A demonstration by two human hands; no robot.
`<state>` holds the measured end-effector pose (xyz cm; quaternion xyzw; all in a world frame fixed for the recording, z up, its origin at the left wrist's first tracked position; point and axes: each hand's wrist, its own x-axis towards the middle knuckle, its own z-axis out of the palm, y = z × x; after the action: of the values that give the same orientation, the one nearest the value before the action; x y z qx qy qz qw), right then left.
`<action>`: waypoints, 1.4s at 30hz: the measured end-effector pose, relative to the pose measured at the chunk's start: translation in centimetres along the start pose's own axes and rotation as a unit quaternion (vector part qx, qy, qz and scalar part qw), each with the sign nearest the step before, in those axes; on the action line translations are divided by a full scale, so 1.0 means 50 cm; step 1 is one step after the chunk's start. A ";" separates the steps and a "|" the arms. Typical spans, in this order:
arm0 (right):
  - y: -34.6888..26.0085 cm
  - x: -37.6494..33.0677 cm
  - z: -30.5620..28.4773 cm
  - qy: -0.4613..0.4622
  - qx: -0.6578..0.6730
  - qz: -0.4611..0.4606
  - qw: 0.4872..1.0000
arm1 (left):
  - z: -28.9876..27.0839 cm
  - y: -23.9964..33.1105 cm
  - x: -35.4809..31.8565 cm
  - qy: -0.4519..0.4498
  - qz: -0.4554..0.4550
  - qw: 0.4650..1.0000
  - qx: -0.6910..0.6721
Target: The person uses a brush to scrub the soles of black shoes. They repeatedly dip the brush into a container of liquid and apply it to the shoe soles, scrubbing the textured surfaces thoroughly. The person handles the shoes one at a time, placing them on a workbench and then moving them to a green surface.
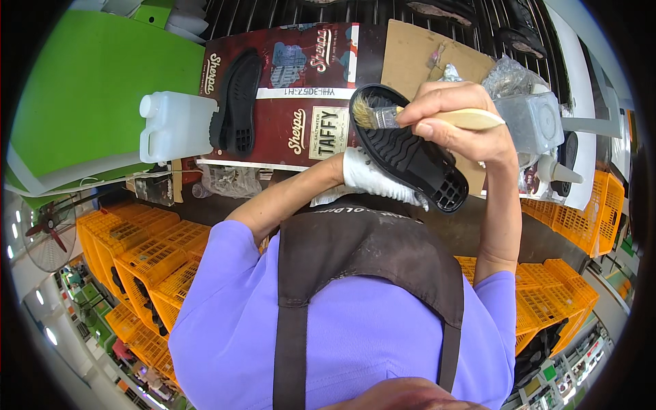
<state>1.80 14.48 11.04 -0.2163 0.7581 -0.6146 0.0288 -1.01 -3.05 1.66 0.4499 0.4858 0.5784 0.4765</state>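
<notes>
A black shoe sole (403, 154) is held up over the near edge of the worktop, right of centre. Its long axis runs diagonally: rounded toe far and left, grid-patterned heel near and right. The left hand (372, 176), in a white glove, holds it from beneath; how far the fingers curl is hidden. The bare right hand (465, 123) is closed around a paintbrush (471, 119), its bristles pointing left onto the toe end and its pale handle right. Farther left, a second black sole (240, 102) lies lengthwise from near to far, heel nearest, on maroon printed cardboard (280, 126) that bears white script lettering, a cream panel with dark capitals and a white strip of upside-down characters. A white plastic jug (176, 126) stands just left of it. The dark apron (369, 239) carries pale, partly hidden lettering.
</notes>
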 end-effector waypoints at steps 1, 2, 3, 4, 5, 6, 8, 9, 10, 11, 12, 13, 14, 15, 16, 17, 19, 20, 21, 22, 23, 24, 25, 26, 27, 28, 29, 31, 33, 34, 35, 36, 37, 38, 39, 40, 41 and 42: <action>0.003 0.000 -0.005 -0.001 -0.012 0.009 1.000 | -0.005 0.003 0.000 -0.006 0.009 1.000 0.021; 0.002 -0.001 -0.007 -0.003 -0.009 0.028 1.000 | -0.009 0.004 0.001 -0.012 0.018 0.999 0.041; 0.000 -0.002 -0.009 -0.005 -0.006 0.047 0.999 | -0.013 0.002 0.001 -0.025 0.016 0.998 0.046; -0.002 -0.002 -0.012 -0.007 -0.004 0.065 0.998 | -0.017 -0.002 0.002 -0.038 0.014 0.998 0.051; -0.005 -0.002 -0.015 -0.017 -0.006 0.083 0.996 | -0.020 -0.004 0.003 -0.051 0.013 0.997 0.056; -0.008 -0.002 -0.017 -0.029 -0.008 0.099 0.995 | -0.023 -0.002 0.003 -0.056 -0.003 0.998 0.021; -0.007 -0.003 -0.019 -0.046 -0.006 0.121 0.992 | -0.029 0.006 0.000 -0.067 -0.035 0.996 -0.051; -0.007 -0.006 -0.021 -0.048 -0.002 0.128 0.991 | -0.030 0.011 -0.001 -0.062 -0.056 0.993 -0.086; -0.007 -0.010 -0.023 -0.049 0.002 0.135 0.990 | -0.032 0.016 -0.004 -0.056 -0.078 0.988 -0.122; -0.006 -0.014 -0.024 -0.050 0.010 0.132 0.990 | -0.035 0.020 -0.008 -0.051 -0.100 0.981 -0.156; -0.002 -0.018 -0.026 -0.052 0.019 0.128 0.990 | -0.041 0.019 -0.012 -0.049 -0.100 0.984 -0.140; 0.003 -0.023 -0.028 -0.054 0.027 0.125 0.990 | -0.049 0.015 -0.016 -0.048 -0.100 0.986 -0.123; 0.008 -0.028 -0.031 -0.046 0.024 0.110 0.993 | -0.057 0.008 -0.018 -0.047 -0.099 0.988 -0.106; 0.014 -0.033 -0.036 -0.040 0.023 0.095 0.994 | -0.064 -0.005 -0.020 -0.034 -0.052 0.996 -0.071; 0.018 -0.040 -0.042 -0.033 0.021 0.080 0.996 | -0.069 -0.013 -0.025 0.006 -0.062 0.994 -0.090; 0.013 -0.049 -0.056 -0.032 0.017 0.098 0.995 | -0.074 -0.018 -0.031 0.045 -0.072 0.991 -0.108; 0.008 -0.070 -0.061 0.044 0.022 0.119 0.992 | -0.072 -0.008 -0.031 0.122 -0.033 0.972 -0.198; 0.006 -0.077 -0.061 0.082 0.023 0.130 0.988 | -0.073 -0.002 -0.039 0.109 -0.083 0.942 -0.306; 0.011 -0.078 -0.055 0.127 -0.008 0.075 0.989 | -0.065 0.005 -0.049 0.122 -0.073 0.917 -0.373; 0.014 -0.079 -0.053 0.136 -0.047 0.041 0.989 | -0.059 0.009 -0.055 0.135 -0.062 0.886 -0.438; 0.017 -0.079 -0.053 0.144 -0.087 0.007 0.986 | -0.073 -0.025 -0.059 0.129 -0.046 0.866 -0.481; 0.021 -0.078 -0.052 0.151 -0.126 -0.027 0.980 | -0.073 -0.025 -0.059 0.133 -0.044 0.852 -0.505; 0.021 -0.075 -0.040 0.163 -0.203 -0.048 0.964 | -0.073 -0.023 -0.058 0.136 -0.043 0.836 -0.529; 0.024 -0.071 -0.026 0.173 -0.251 -0.042 0.951 | -0.072 -0.021 -0.058 0.140 -0.042 0.820 -0.553; 0.032 -0.067 -0.009 0.182 -0.298 -0.036 0.936 | -0.060 -0.021 -0.054 0.199 -0.055 0.808 -0.553; 0.040 -0.068 0.007 0.195 -0.346 -0.027 0.918 | -0.056 -0.022 -0.056 0.195 -0.055 0.811 -0.548; 0.055 -0.071 0.023 0.182 -0.345 -0.038 0.920 | -0.054 -0.025 -0.058 0.191 -0.055 0.815 -0.544; 0.037 -0.071 0.068 0.139 -0.320 -0.029 0.937 | -0.062 -0.022 -0.063 0.144 -0.030 0.816 -0.559; 0.014 -0.073 0.105 0.111 -0.259 -0.048 0.958 | -0.066 -0.023 -0.060 0.229 -0.059 0.839 -0.489; 0.010 -0.075 0.115 0.097 -0.228 -0.056 0.967 | -0.066 -0.017 -0.057 0.270 -0.073 0.847 -0.452; 0.006 -0.073 0.115 0.084 -0.173 -0.054 0.980 | -0.066 -0.007 -0.055 0.226 -0.024 0.870 -0.437; 0.014 -0.073 0.108 0.075 -0.160 -0.061 0.982 | -0.063 0.010 -0.052 0.237 -0.046 0.856 -0.457; 0.031 -0.072 0.092 0.066 -0.146 -0.069 0.985 | -0.061 0.024 -0.051 0.249 -0.068 0.842 -0.474; 0.043 -0.075 0.078 0.057 -0.133 -0.077 0.986 | -0.062 0.031 -0.054 0.260 -0.090 0.826 -0.492; 0.040 -0.076 0.065 0.056 -0.162 -0.053 0.984 | -0.076 0.026 -0.065 0.141 -0.047 0.836 -0.529; 0.044 -0.078 0.054 0.060 -0.204 -0.037 0.976 | -0.072 0.020 -0.065 0.181 -0.060 0.824 -0.533; 0.038 -0.080 0.044 0.059 -0.219 -0.001 0.974 | -0.064 0.017 -0.064 0.221 -0.072 0.811 -0.536; 0.048 -0.086 0.037 0.078 -0.227 0.004 0.971 | -0.059 0.016 -0.064 0.261 -0.085 0.797 -0.539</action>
<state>5.56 14.72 7.35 -0.1661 0.8784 -0.4413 -0.0777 -3.53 -6.64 1.91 -0.0903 0.2378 0.7995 0.5442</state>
